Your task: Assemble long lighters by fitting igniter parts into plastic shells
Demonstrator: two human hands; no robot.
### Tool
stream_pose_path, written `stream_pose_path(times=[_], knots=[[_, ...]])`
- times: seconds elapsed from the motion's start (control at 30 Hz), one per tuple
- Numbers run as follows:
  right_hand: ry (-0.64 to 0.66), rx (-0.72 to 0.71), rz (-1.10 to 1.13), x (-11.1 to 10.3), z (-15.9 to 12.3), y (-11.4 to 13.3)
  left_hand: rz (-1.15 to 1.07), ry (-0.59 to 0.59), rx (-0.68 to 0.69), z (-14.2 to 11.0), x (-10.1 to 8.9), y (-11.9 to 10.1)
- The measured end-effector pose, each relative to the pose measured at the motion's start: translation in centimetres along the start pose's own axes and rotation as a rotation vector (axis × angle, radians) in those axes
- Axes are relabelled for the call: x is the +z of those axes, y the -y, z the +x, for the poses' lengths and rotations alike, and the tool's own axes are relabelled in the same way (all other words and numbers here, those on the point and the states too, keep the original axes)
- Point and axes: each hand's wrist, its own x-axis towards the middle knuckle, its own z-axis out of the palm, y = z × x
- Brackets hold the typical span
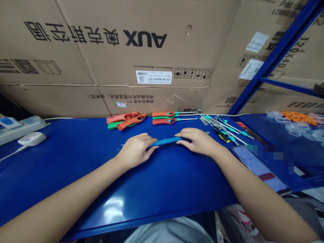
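A blue lighter body [165,141] lies flat on the blue table [76,162], held at both ends. My left hand [135,149] is closed on its left end, fingers curled over it. My right hand [198,140] covers its right end with the fingers pressed down on it. Just behind, orange and green lighter handles [126,120] lie in a small heap, and finished orange and green long-nosed lighters [173,118] lie side by side.
Metal tubes with green tips and a screwdriver [225,130] lie to the right. A phone [260,167] rests at the right table edge. A white mouse [32,138] and a power strip [20,126] sit far left. Cardboard boxes [141,50] wall the back.
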Motion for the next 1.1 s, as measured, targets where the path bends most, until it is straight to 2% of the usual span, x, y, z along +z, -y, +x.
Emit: stream_pose_path(times=[0.13,0.23,0.27,0.33,0.43,0.5,0.57,0.6,0.67,0.73,0.83,0.9,0.93,1.0,1.1], knots=[[-0.004,-0.010,-0.073,-0.6,-0.2,-0.1,-0.060,-0.023,0.001,-0.1,-0.4,0.0],[0.009,0.003,-0.108,-0.6,-0.1,0.1,-0.142,-0.011,-0.089,0.2,-0.6,-0.5],[0.007,0.016,-0.120,-0.6,0.0,0.1,-0.209,0.004,-0.163,0.3,-0.6,-0.7],[-0.006,0.049,-0.135,-0.6,0.1,0.3,-0.458,0.059,-0.397,0.8,-0.5,-1.2],[-0.012,0.056,-0.095,-0.6,0.3,0.7,-1.086,0.171,-0.877,1.5,-0.5,-1.8],[0.004,0.016,-0.050,-0.3,0.4,1.0,-1.446,0.216,-1.140,1.9,-0.6,-2.0],[0.011,-0.029,-0.005,0.0,0.5,1.2,-1.651,0.260,-1.300,2.1,-0.7,-2.0],[0.008,-0.045,0.017,0.2,0.6,1.2,-1.686,0.278,-1.325,2.1,-0.7,-2.1],[-0.001,-0.067,0.066,0.6,0.6,1.3,-1.627,0.279,-1.258,2.1,-0.7,-2.2],[-0.002,-0.073,0.112,0.9,0.7,1.3,-1.419,0.231,-1.075,1.8,-0.5,-2.3],[0.009,-0.068,0.176,1.1,0.6,1.6,-0.911,0.148,-0.654,1.2,-0.3,-2.4],[0.039,-0.070,0.182,1.0,0.6,1.9,-0.575,0.135,-0.358,0.7,-0.1,-2.3],[0.057,-0.073,0.167,1.0,0.5,2.0,-0.455,0.142,-0.254,0.4,0.0,-2.1],[0.088,-0.079,0.111,0.8,0.5,2.3,-0.312,0.169,-0.151,0.1,0.0,-1.9],[0.102,-0.096,0.052,0.7,0.6,2.6,-0.272,0.180,-0.125,0.0,0.1,-1.9]])
